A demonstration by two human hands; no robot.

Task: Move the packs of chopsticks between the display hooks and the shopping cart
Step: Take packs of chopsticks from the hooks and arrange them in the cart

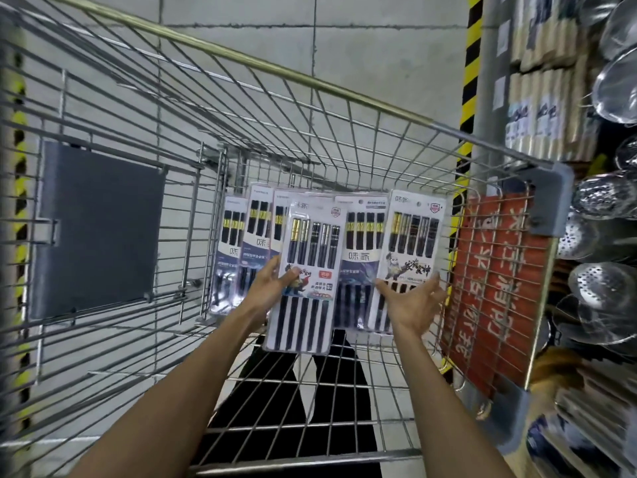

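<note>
Two hands reach down into the cart (310,79). The left hand (270,288) pinches the left edge of the front pack (306,270), with the thumb lying on its face. The right hand (410,301) is spread wide, palm up. Its fingers are apart and touch the low part of the right pack (413,236), but they do not close round it.

About six packs (362,243) stand like a fan inside the cart, leaning one on the next. I think the job now is to gather them or set them down.

To do it well, push the packs together from both sides so they make one neat pile. Then close both hands on the pile. The packs look flat, shiny and slippery, so one may slide out or tip over. Keep their edges out of the gaps in the wire.

A grey flap (100,229) hangs on the left wall of the cart. A red sign (493,270) is fixed on the right wall, just beside the right hand. The wires on that side are close to the fingers and could catch a corner.

Past the cart on the right, a shelf holds shiny steel skimmers (599,284) and wooden bundles (544,98). A yellow and black post (470,63) stands behind. I cannot see the hooks plainly.
</note>
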